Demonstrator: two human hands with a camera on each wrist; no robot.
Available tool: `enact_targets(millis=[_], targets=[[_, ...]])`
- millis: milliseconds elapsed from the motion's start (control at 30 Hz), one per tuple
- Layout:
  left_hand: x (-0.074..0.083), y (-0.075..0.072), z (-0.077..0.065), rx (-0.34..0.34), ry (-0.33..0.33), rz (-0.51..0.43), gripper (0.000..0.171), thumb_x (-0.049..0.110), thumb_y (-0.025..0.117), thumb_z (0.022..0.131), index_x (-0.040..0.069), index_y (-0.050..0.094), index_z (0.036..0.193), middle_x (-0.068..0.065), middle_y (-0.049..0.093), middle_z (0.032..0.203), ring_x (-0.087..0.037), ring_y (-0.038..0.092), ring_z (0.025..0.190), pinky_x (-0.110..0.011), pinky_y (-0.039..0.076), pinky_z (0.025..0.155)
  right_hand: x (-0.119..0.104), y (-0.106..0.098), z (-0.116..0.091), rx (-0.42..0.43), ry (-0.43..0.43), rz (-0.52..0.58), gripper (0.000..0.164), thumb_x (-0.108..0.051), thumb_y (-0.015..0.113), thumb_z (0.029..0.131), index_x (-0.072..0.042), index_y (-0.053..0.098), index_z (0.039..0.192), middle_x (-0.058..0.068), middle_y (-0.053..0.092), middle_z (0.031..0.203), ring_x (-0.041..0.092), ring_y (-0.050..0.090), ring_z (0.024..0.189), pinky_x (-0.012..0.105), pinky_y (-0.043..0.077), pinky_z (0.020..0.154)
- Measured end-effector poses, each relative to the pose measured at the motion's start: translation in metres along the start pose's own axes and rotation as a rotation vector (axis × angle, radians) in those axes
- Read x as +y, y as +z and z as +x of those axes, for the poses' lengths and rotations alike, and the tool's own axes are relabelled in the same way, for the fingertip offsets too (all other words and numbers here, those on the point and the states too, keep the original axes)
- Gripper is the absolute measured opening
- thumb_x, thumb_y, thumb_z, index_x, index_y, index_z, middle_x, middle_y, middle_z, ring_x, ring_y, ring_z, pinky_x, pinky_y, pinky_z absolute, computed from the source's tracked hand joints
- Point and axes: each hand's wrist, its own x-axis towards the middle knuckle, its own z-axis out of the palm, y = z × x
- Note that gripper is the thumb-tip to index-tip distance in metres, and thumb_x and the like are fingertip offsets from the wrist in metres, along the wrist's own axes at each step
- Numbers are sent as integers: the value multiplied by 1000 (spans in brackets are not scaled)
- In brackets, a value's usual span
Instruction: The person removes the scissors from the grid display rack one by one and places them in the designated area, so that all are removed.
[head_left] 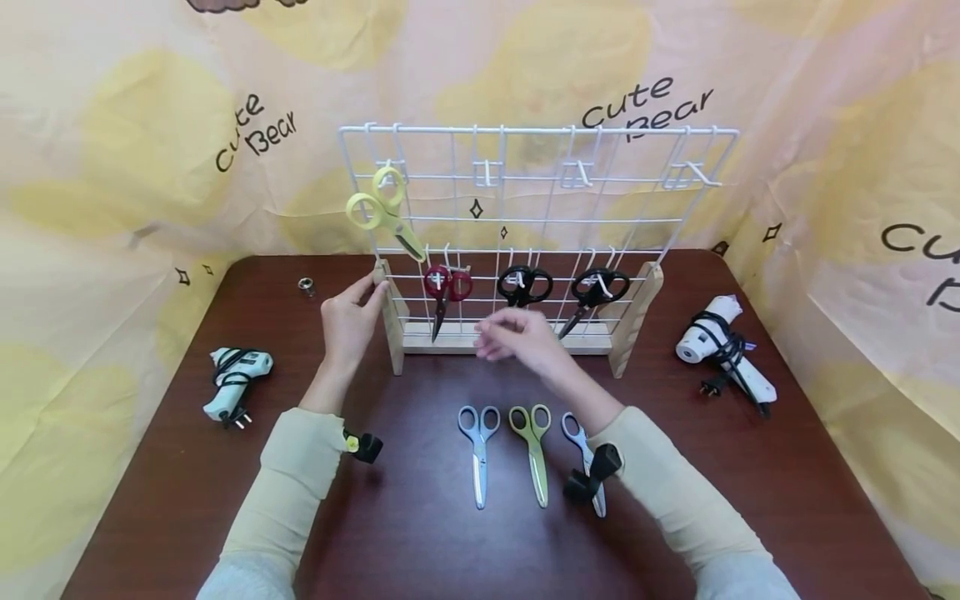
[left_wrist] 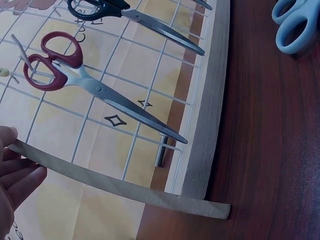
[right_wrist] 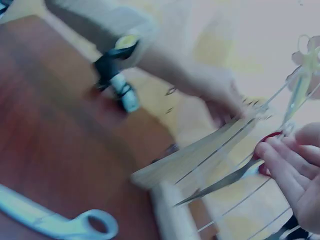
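My left hand [head_left: 351, 321] pinches the top of the left wooden upright [left_wrist: 125, 190] of a white wire rack [head_left: 540, 131]. In front of the rack's lower part hovers my right hand [head_left: 525, 337], fingers loosely bent and holding nothing; the right wrist view is blurred. Yellow scissors [head_left: 388, 212] hang from an upper-left hook. On the lower hooks hang red-handled scissors [left_wrist: 100, 92] and two black-handled pairs, one in the middle [head_left: 525, 285], partly behind my right hand, and one at the right [head_left: 600, 287].
Blue scissors [head_left: 480, 454], yellow-green scissors [head_left: 536, 454] and another blue pair [head_left: 574, 429], partly covered by the right wrist strap, lie on the brown table [head_left: 420, 533]. White corded tools lie left [head_left: 238, 383] and right [head_left: 723, 350]. A small metal piece [head_left: 306, 287] sits behind.
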Motion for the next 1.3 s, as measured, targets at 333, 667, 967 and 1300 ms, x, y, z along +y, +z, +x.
enact_targets(millis=[333,667,967,1300], targets=[[2,-2,0,3,9,-24,23,21,63,76,6,67,92,-11,65,81,-24,62,70,-35,45,59,-87,26,15,74,-140,0,28,-13,55,82,5,56,103,17,60,98,21,61,82,30,47,71],[2,-1,-1,-16,17,-10,23,21,62,76,6,67,93,-11,65,82,-21,63,73,-33,46,59,-95,45,20,61,-174,105,28,-7,55,81,6,55,106,17,60,99,20,61,83,32,46,73],[0,-3,-2,-12,21,-8,23,20,63,76,5,67,93,-11,65,82,-21,63,73,-33,46,60,-108,43,31,94,-210,16,28,-12,56,81,2,56,106,13,59,102,20,59,88,29,46,74],[0,-2,0,-11,36,3,23,21,62,77,6,67,93,-10,65,82,-22,63,73,-33,46,60,-118,45,51,154,-282,-291,32,-25,57,80,-14,57,110,0,60,106,5,56,90,20,45,73]])
